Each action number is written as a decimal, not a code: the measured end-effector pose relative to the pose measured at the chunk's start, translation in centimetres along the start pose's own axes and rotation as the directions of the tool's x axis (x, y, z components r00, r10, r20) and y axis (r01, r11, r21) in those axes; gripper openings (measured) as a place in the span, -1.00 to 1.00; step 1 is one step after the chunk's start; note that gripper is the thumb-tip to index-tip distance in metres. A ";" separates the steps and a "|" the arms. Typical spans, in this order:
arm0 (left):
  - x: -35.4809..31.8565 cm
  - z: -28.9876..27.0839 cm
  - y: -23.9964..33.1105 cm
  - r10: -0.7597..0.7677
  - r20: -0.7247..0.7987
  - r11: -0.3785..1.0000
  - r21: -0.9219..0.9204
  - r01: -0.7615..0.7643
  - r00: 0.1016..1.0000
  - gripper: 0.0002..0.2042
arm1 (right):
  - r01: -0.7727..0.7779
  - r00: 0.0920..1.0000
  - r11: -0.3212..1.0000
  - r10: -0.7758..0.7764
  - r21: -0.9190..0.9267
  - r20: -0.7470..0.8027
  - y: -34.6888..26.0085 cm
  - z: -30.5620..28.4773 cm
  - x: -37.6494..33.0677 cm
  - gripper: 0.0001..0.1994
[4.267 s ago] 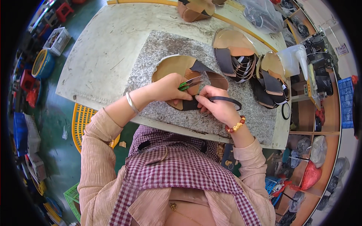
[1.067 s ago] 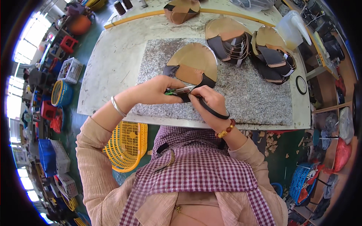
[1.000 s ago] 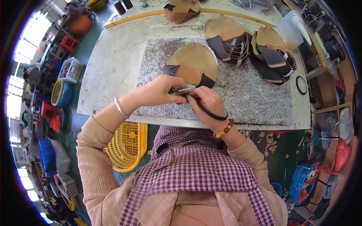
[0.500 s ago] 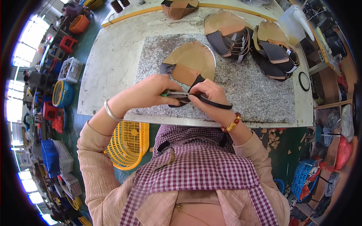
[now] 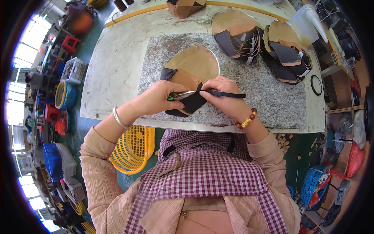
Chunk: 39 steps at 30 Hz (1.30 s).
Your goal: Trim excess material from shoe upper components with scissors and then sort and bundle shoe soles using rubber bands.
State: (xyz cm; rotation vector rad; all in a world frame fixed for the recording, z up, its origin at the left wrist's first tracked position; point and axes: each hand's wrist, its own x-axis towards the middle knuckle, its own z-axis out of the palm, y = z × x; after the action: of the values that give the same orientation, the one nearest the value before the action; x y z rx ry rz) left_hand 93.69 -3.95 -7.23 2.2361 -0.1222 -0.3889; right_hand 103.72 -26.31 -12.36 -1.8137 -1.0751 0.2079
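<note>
Along the far left, on the green floor, stand a red stool (image 5: 70,44), a white crate (image 5: 74,72) and a blue tub (image 5: 61,96); next comes the pale tabletop (image 5: 111,70), with a yellow basket (image 5: 134,165) low down beside its near edge. Left of centre, the left hand (image 5: 160,97), a silver bangle (image 5: 119,118) on its wrist, is curled closed around a small cutting tool (image 5: 187,94) with a green handle and a silver blade; its thumb lies against the black lower part of a stitched piece (image 5: 194,62) of tan, brown and black panels; that piece lies on a grey speckled mat (image 5: 265,95), under and between the hands. Just right of the blade, the right hand (image 5: 226,104) is nearly closed, thumb and forefinger pinching a narrow black strip (image 5: 235,94), whose free end sticks out to the right; whether the strip joins the piece, I cannot tell. Farther right, two stacks of similar pieces (image 5: 233,24) sit near the mat's far side; beyond them are a translucent jug (image 5: 304,27) and a black ring (image 5: 316,84).
</note>
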 end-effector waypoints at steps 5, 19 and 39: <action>1.1 0.0 0.2 -0.006 0.012 0.991 -0.130 0.007 1.000 -0.82 | 0.136 0.990 0.982 -0.141 -0.133 -0.027 0.3 1.7 0.7 -0.91; 2.7 0.9 -0.9 -0.022 0.065 0.969 -0.246 0.037 0.998 -0.91 | 0.147 0.989 0.966 -0.148 -0.213 0.013 0.6 0.5 1.0 -0.90; 7.5 -3.2 5.7 -0.024 0.379 0.787 0.578 -0.216 0.925 -0.77 | 0.119 0.990 0.992 -0.122 -0.051 -0.065 0.1 0.3 -1.0 -0.88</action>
State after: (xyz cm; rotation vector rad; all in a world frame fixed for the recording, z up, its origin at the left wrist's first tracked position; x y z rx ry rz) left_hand 102.06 -6.89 -2.74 2.7508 -0.6491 -0.8056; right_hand 103.02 -26.89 -12.88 -1.7780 -1.1452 0.0480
